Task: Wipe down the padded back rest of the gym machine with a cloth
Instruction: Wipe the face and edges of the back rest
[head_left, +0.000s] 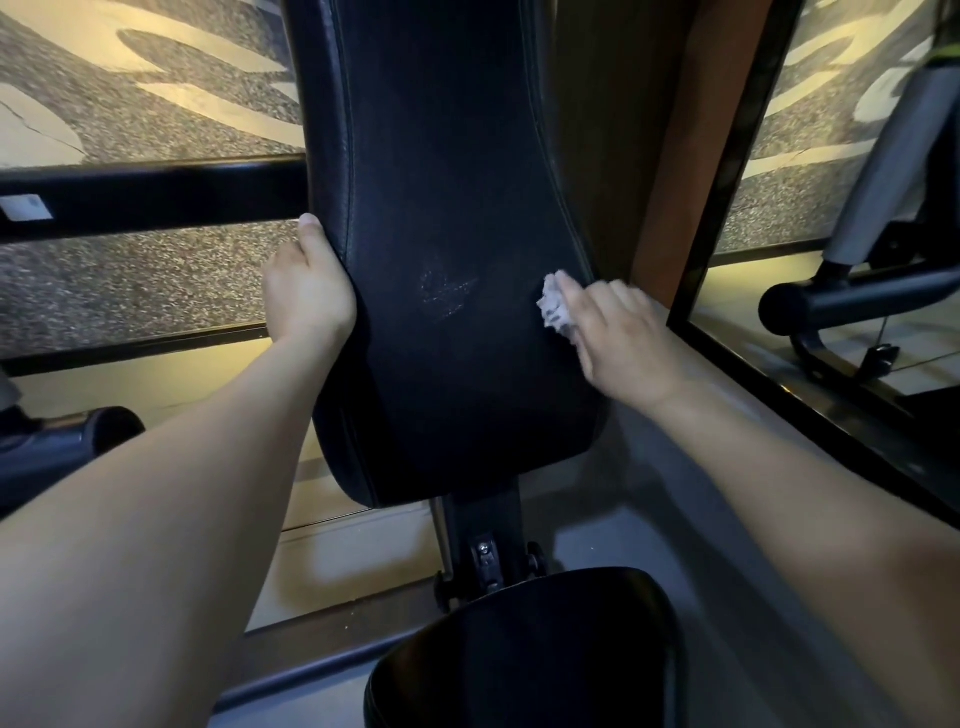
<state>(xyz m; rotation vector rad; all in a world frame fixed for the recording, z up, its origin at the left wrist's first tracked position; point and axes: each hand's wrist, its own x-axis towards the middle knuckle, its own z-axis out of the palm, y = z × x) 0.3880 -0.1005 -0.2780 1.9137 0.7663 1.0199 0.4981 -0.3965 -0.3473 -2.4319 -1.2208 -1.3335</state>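
Back rest (457, 234) stands upright in the middle of the view, a tall black padded panel above the seat pad (524, 649), with its top running out of frame.

Left grip (306, 291) is wrapped round the panel's left edge, thumb on the front face and fingers hidden behind, steadying it. Right grip (618, 343) lies against the lower right of the panel, just inside the right seam. Its fingers are nearly straight and press a crumpled pale cloth (556, 306) flat to the padding (the thumb is out of sight and the hand is somewhat blurred).

Progress: wiping appears to be under way, not finished. A whitish streaked patch (447, 288) shows on the centre of the panel, near the cloth but apart from it, and looks unwiped. The dark surface gives no clear sign of which areas are already done. By this judgement the central patch, the lower bulge and the upper length are left to cover.
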